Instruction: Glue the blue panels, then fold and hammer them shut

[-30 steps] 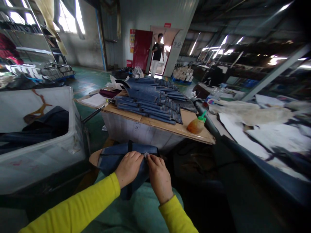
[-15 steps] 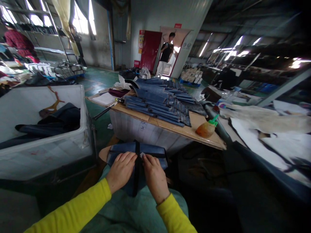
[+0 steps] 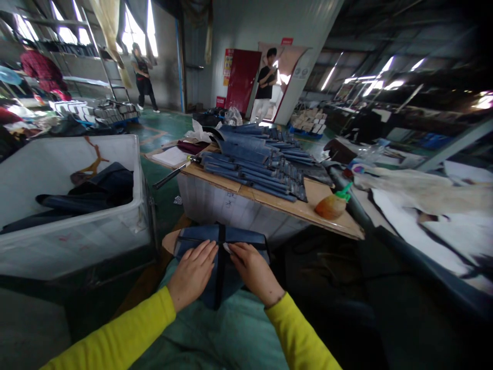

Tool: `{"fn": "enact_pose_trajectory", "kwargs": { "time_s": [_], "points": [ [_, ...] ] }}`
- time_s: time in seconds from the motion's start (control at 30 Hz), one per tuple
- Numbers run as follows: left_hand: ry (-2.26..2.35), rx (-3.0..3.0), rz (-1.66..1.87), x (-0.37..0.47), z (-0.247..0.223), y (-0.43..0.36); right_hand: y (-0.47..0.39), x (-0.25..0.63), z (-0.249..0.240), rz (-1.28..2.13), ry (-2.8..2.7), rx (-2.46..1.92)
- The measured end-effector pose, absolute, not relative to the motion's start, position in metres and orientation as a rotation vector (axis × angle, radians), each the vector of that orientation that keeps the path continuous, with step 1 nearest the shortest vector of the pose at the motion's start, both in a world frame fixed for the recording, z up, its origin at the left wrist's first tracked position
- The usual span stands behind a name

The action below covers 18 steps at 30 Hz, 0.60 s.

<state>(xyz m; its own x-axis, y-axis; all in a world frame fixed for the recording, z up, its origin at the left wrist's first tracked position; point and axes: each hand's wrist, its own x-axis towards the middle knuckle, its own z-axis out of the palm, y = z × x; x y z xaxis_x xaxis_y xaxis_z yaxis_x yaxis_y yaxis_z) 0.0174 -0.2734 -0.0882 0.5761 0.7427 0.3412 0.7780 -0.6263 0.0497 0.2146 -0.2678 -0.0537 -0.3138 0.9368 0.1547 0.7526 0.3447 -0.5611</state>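
A dark blue fabric piece (image 3: pixel 204 237) with a black strap down its middle lies on my lap over a green apron (image 3: pixel 215 329). My left hand (image 3: pixel 191 275) lies flat on the fabric left of the strap, fingers together. My right hand (image 3: pixel 252 272) presses the fabric right of the strap, its fingertips pinching a small light-coloured bit at the strap's edge. Both sleeves are yellow.
A white plastic bin (image 3: pixel 77 241) with dark fabric stands at left. Ahead, a wooden table (image 3: pixel 327 218) carries stacked blue pieces (image 3: pixel 254 164), an orange bottle with a green cap (image 3: pixel 332 204) and papers. A long bench (image 3: pixel 423 221) with light material runs at right. People stand far back.
My hands have spread apart, exposing the black strap between them. The left hand has flattened out. The view has swung slightly, and another person has appeared near the far windows.
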Motion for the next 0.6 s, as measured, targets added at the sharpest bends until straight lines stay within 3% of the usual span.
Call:
{"fn": "enact_pose_trajectory", "kwargs": {
  "time_s": [0.6],
  "points": [
    [-1.279, -2.732, -0.446, 0.0077, -0.0904, -0.2794, -0.2664, 0.2208, -0.0478, 0.537, -2.191, -1.428]
  ]
}}
